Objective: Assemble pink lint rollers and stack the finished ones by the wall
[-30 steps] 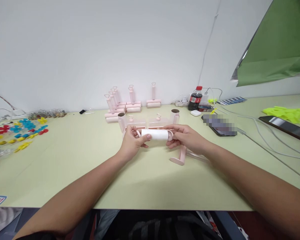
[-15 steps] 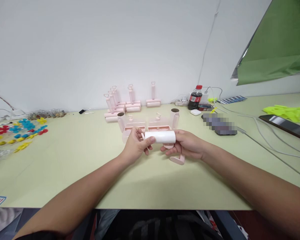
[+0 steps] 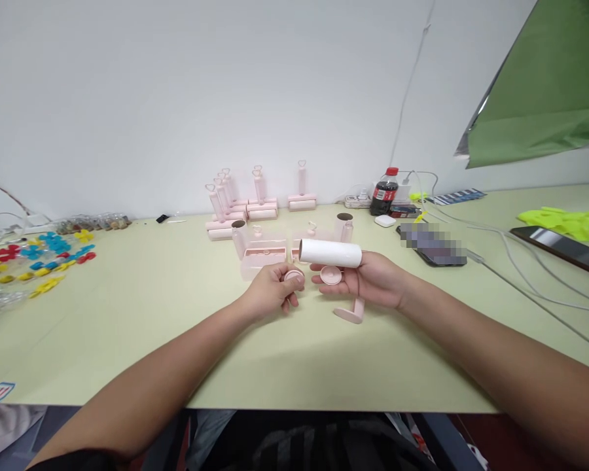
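Toward the back left, several assembled pink lint rollers (image 3: 220, 206) are standing against the wall, their heart-shaped loops pointing upward, and one more complete roller (image 3: 302, 190) is standing to their right. Nearer the front, the parts are lying separate: an upright tube (image 3: 239, 243) is standing beside an open pink case (image 3: 266, 252), and a second case is partly hiding behind the raised roll. The left hand (image 3: 277, 286) is pinching a round pink end cap (image 3: 292, 275) between thumb and fingers. The right hand (image 3: 380, 278) is grasping a white roll (image 3: 330, 252), which is hovering above the counter with its left end uncapped, while another end cap (image 3: 331, 275) is resting on the fingers below it. Neither cap is sitting in the roll's visible left end; the other end is hiding in the palm. A pink handle (image 3: 356, 311) is lying below the right hand.

Across the pale green counter (image 3: 152, 366), red, blue and yellow pieces (image 3: 52, 245) are spreading at far left; a cola bottle (image 3: 384, 194), a phone (image 3: 436, 250) and fluorescent yellow strips (image 3: 564, 224) are occupying the right. A green cloth (image 3: 544, 85) is hanging above, against the white wall (image 3: 226, 78).
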A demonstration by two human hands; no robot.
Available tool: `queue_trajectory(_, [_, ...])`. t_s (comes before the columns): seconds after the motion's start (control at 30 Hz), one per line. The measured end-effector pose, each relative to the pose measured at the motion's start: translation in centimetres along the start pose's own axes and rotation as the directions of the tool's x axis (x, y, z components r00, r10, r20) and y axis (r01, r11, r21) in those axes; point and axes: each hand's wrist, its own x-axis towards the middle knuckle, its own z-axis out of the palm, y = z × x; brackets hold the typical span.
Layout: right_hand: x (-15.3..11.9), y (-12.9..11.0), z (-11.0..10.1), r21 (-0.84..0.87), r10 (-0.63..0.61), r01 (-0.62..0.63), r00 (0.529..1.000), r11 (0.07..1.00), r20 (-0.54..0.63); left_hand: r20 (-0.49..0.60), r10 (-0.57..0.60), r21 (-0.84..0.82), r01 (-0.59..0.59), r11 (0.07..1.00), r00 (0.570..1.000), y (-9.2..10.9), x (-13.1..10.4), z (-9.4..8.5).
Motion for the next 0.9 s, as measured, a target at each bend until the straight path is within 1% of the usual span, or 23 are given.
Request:
queue_trajectory(0.13, [-0.5,0.6,1.0,0.013,0.029,-0.031,0.993,0.999,0.118,0.038,-0.015,-0.037,0.016,0.999,0.999,0.0,-0.2,0.8])
queue_trajectory(0.23, [-0.8,1.0,1.8,0.026,0.029,-0.032,0.993,0.999,0.115,0.015,-0.032,-0.011,0.032,0.999,0.999,-0.1,-0.2,1.5])
queue_trajectory(0.37, [-1.0,1.3,2.5,0.055,0.025,-0.031,0.994,0.998,0.111,-0.025,0.036,0.003,-0.036,0.999,0.999,0.1,-0.1,2.2])
queue_trajectory(0.47, [-1.2,1.3,2.8,0.052,0.042,-0.049,0.993,0.997,0.112,-0.007,0.056,0.04,-0.056,0.998,0.998,0.7,-0.2,1.8])
queue_trajectory(0.53, [-1.3,1.0,2.7,0.016,0.031,-0.033,0.996,0.999,0.082,0.028,0.02,0.128,-0.024,0.992,0.999,1.0,-0.3,0.9])
queue_trajectory(0.57, [-1.3,0.8,2.6,-0.007,0.015,-0.015,0.999,1.0,0.046,0.045,-0.013,0.193,0.004,0.981,0.999,1.1,-0.4,0.2])
queue_trajectory(0.6, [-1.3,0.6,2.5,-0.029,-0.009,0.008,1.0,1.0,-0.005,0.055,-0.049,0.269,0.033,0.963,0.997,1.2,-0.5,-0.5])
queue_trajectory(0.67, [-1.2,0.0,2.1,-0.054,-0.061,0.055,0.992,0.997,-0.114,0.047,-0.107,0.434,0.076,0.897,0.993,1.1,-0.7,-1.8])
queue_trajectory(0.73, [-1.0,-0.4,1.7,-0.065,-0.104,0.093,0.977,0.994,-0.184,0.01,-0.115,0.57,0.089,0.817,0.993,1.0,-0.9,-2.8])
queue_trajectory(0.8, [-0.9,-0.7,1.4,-0.076,-0.136,0.123,0.97,0.99,-0.2,-0.025,-0.1,0.668,0.091,0.738,0.995,0.9,-1.0,-3.2])
queue_trajectory(0.9, [-0.8,-0.8,1.1,-0.094,-0.165,0.149,0.965,0.984,-0.203,-0.048,-0.105,0.796,0.102,0.597,0.993,1.0,-1.0,-3.4])
